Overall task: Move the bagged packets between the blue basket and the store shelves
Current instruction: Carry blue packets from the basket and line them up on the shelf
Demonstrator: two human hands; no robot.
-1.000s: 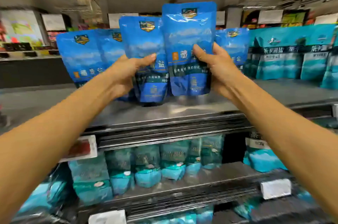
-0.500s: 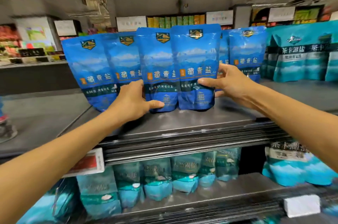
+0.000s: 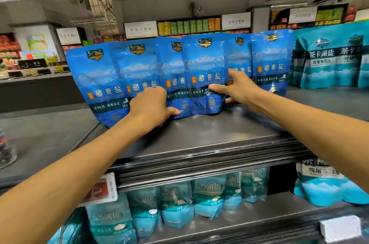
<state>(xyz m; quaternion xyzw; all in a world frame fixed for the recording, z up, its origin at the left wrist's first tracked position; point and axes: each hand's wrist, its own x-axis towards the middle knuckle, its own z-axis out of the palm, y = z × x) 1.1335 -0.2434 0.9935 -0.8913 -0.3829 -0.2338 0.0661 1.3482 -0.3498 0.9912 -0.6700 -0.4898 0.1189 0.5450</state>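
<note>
— Up top? Steel shelf (image 3: 199,138), six blue packets (image 3: 205,72) standing upright in an overlapping row, labels facing near.
— Hands? Left hand (image 3: 151,108) curled on third packet's lower edge; right hand (image 3: 237,88) pinching fourth.
— Below? Teal bags (image 3: 175,203) on lower shelf (image 3: 259,215).

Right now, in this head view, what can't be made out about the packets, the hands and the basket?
- Blue basket: nowhere in the head view.
- Left hand: its fingertips are hidden behind its own knuckles, so its grip on the blue packets is unclear.
- Right hand: fingers behind the front packet are hidden.
- Fifth packet: mostly covered by its neighbours.
- Price tag: blurred, unreadable.
- Teal bags: cut by the right edge.
</note>
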